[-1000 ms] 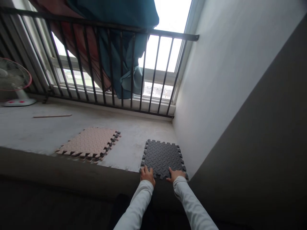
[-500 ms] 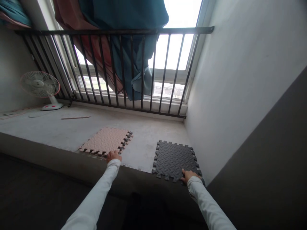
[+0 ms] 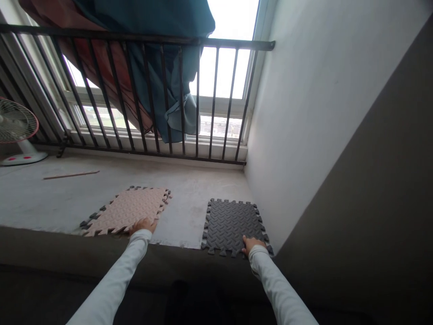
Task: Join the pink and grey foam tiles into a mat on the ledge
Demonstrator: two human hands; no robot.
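Observation:
A pink foam mat tile [image 3: 133, 207] with jigsaw edges lies on the concrete ledge, over another tile whose dark teeth show along its left and back sides. My left hand [image 3: 144, 224] is closed on the front right corner of the pink tile; its fingertips are partly hidden. To the right, close to the wall, a black foam mat tile [image 3: 232, 223] with a raised tread pattern lies flat at the ledge's front edge. My right hand [image 3: 253, 245] grips the front edge of that black tile near its right corner, thumb on top and the other fingers mostly hidden.
Behind the tiles runs a dark metal railing [image 3: 149, 151], with a blue and pink curtain [image 3: 142, 90] hanging at the window. A fan [image 3: 20, 131] stands far left, near a thin stick [image 3: 71, 175]. A white wall [image 3: 304, 113] bounds the right side.
The view has swung to the right. The pink tile has shifted over the one beneath: dark teeth now show at its left and back instead of its right. Both hands keep hold.

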